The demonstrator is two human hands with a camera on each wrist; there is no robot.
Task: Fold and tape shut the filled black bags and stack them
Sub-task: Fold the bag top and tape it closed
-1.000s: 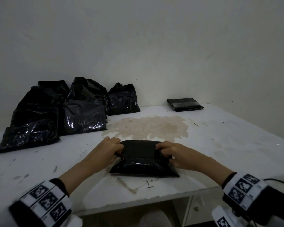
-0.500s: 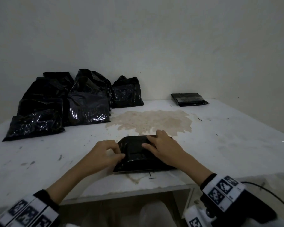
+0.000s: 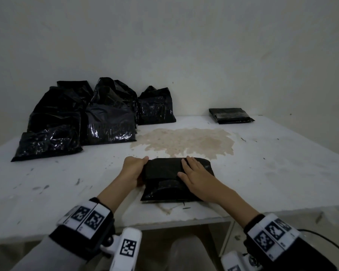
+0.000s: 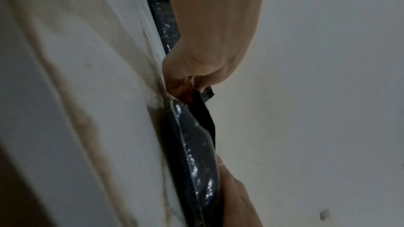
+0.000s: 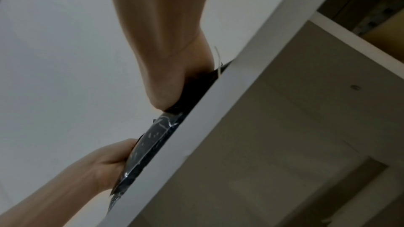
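One filled black bag (image 3: 164,178) was seen lying flat near the front edge of the white table (image 3: 282,173), its glossy, wrinkled plastic catching small highlights and its top flap folded down over the bulging body. The flap's left end was pinched by the left hand (image 3: 133,171), whose fingers were curled round the fold, as was also shown in the left wrist view (image 4: 196,68). The right hand (image 3: 196,178) was laid flat on the bag's right half, its fingers straight and pressed on the plastic. Two hands in all were counted, both on the one bag. At the far left, against the wall (image 3: 184,45), a heap of unfolded black bags (image 3: 82,118) was seen; about six could be made out, though the exact count could not be told. One flat folded bag (image 3: 230,115) was lying alone at the far right. A large brownish stain (image 3: 186,142) was spread on the tabletop just behind the held bag.
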